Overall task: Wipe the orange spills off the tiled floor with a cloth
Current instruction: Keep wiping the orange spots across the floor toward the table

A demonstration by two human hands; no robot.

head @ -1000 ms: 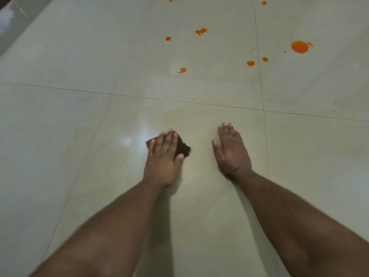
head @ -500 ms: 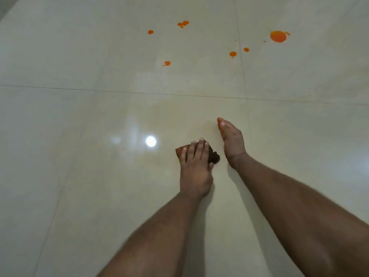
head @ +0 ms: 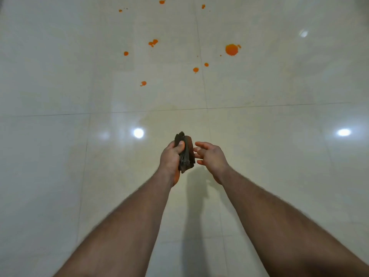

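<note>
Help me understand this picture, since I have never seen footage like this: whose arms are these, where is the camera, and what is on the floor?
There is no machine here. A person wears a camera on the head, so the view looks forward and down along their own two bare arms. The left hand grips a dark, bunched cloth, lifted off the floor. The right hand is beside it with relaxed fingers, holding nothing. Below is a glossy pale tiled floor with bright light reflections. Farther ahead lie orange spills: one large blot and several smaller drops, such as one nearer the hands. They are not yet wiped.
</note>
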